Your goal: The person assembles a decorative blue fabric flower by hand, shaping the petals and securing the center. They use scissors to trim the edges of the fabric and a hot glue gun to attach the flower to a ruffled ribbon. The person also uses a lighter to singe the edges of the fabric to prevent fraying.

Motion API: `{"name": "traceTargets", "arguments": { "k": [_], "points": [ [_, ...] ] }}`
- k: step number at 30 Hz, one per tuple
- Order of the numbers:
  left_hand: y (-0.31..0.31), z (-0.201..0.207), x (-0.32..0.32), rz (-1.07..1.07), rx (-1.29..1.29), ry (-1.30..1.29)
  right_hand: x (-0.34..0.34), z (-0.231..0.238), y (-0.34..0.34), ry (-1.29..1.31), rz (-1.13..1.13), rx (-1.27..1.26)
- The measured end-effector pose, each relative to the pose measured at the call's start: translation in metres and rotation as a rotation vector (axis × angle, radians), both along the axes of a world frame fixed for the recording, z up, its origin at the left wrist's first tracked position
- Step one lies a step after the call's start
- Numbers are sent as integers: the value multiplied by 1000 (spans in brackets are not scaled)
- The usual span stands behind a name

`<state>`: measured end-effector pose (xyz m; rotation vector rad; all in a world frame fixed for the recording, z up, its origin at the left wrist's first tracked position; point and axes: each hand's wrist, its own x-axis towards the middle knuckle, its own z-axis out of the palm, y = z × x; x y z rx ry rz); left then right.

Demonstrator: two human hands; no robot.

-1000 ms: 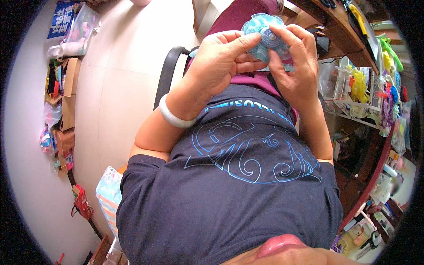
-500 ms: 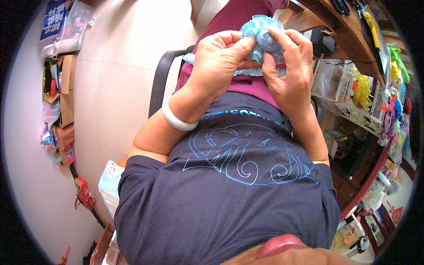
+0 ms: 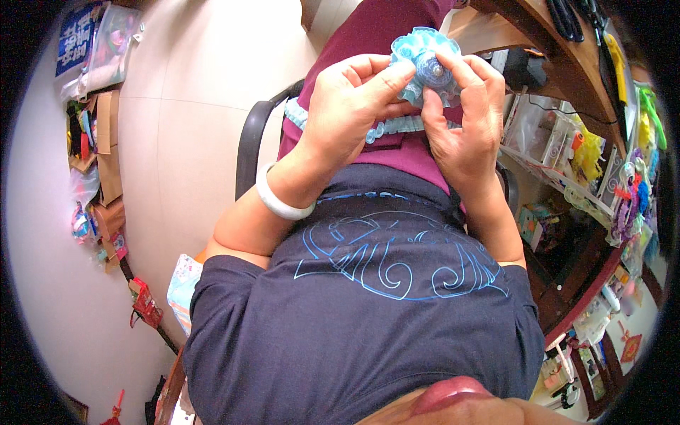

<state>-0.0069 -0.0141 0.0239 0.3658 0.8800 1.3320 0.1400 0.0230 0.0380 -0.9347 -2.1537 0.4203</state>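
A light blue ruffled rosette (image 3: pixel 429 69) is held up between both hands. Its left edge is pinched between the thumb and curled fingers of the left hand (image 3: pixel 347 99); its coiled centre is clasped by the slightly parted thumb and forefinger of the right hand (image 3: pixel 464 117). Below the rosette, a blue ruffled strip (image 3: pixel 407 125) is seen between the hands. Left of the left hand, a black armrest (image 3: pixel 253 134) is shown; beyond the right hand, a brown counter (image 3: pixel 567 60).
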Motion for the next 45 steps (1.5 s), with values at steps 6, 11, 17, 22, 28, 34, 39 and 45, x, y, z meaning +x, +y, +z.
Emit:
{"name": "traceTargets", "arguments": {
  "k": [6,11,17,22,28,34,39,45],
  "points": [
    [12,-9,4,44,-12,-3,-4,-9,10,7,-21,-56],
    [20,-15,1,38,21,135,-2,-20,19,233,-21,-207],
    [26,-15,-1,-11,47,329,9,-20,38,717,103,-1028],
    [32,-16,-3,-57,55,361,13,-27,37,774,152,-1265],
    [40,-12,-7,-92,-17,126,12,-31,38,807,93,-1200],
    [40,-26,-5,-13,10,346,10,-33,35,765,63,-1164],
    [42,-20,-7,-29,54,394,11,-32,37,844,77,-1234],
    [46,-15,-26,-185,-41,109,16,-34,40,992,103,-1416]
  ]
}}
